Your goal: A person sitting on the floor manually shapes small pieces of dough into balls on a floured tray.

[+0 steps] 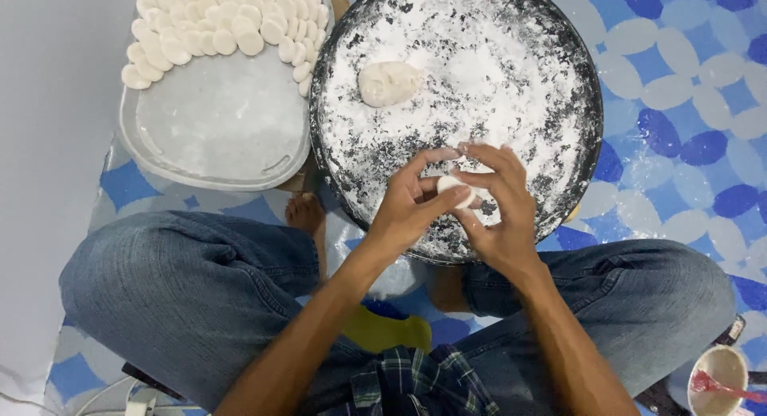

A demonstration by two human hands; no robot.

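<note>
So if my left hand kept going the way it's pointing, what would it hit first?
Left hand points up-right; past the small white dough piece it holds, probably the right hand's fingers.

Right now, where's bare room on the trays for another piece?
Free: the pale oval tray's near half, below the rows of white dough discs. Also the round black floured pan, right of the dough lump. Crowded: pan's near edge, where the left hand and right hand pinch a small dough piece.

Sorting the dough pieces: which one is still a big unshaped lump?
The large lump lying alone in the floured round pan; the tray's pieces are small flat discs.
</note>
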